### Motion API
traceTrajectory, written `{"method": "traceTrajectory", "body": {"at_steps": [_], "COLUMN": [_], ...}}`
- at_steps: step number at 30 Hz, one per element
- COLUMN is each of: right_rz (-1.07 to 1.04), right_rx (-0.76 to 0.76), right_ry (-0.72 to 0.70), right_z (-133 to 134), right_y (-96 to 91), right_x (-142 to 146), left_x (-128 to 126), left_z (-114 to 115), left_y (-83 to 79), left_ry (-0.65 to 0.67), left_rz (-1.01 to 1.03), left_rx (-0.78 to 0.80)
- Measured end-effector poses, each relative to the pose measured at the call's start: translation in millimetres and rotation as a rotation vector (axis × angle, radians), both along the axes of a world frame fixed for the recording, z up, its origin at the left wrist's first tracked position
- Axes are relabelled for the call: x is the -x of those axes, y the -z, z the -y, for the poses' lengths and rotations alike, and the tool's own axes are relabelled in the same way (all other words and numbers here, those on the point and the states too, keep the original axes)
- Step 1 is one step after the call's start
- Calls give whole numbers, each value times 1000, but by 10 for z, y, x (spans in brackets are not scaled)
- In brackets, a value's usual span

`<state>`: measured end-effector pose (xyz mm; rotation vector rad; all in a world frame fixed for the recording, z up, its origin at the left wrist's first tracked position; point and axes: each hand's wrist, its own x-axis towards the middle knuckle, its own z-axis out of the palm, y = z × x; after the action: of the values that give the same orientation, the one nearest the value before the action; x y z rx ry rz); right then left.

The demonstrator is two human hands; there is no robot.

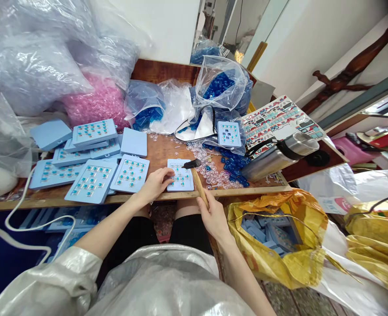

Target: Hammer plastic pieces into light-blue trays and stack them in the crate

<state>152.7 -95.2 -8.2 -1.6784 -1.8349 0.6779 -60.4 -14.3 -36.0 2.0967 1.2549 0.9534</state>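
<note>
My left hand [156, 183] rests on the left edge of a light blue tray [180, 176] at the table's front edge, fingers curled against it. My right hand [213, 216] is wrapped round the wooden handle of a small hammer [197, 177], whose dark head hangs over the tray's top right corner. The tray holds rows of small blue and white parts. Loose clear and blue plastic pieces [219, 169] lie scattered just right of the tray.
Several filled blue trays [93, 175] lie stacked at the left. Bags of pink [98, 101] and blue beads [218, 85] stand at the back. A steel flask [279, 156] lies at the right. A yellow sack [279, 237] of blue trays sits beside my right knee.
</note>
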Motion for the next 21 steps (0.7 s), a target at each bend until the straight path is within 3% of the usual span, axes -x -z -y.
{"method": "traceTrajectory", "body": {"at_steps": [6,11,16,18,21], "right_rz": [225,174,200,118,-2], "right_rx": [112,59,121,99,58], "right_ry": [-107,-77,-113,-72,33], "right_z": [26,57,67,59,43], "right_y": [-58,-108,-108,-105,-109], "right_x": [108,94,30,-19,-94], "left_x": [-5,23,46,46,-5], "left_z": [-12,-41,-41,-118,-432], "left_y": [16,9,-69,-120,-151], "left_ry": [-53,-10,-5,5,-50], "left_rz": [10,13,22,28,-51], "left_rx": [79,112,185,187,18]}}
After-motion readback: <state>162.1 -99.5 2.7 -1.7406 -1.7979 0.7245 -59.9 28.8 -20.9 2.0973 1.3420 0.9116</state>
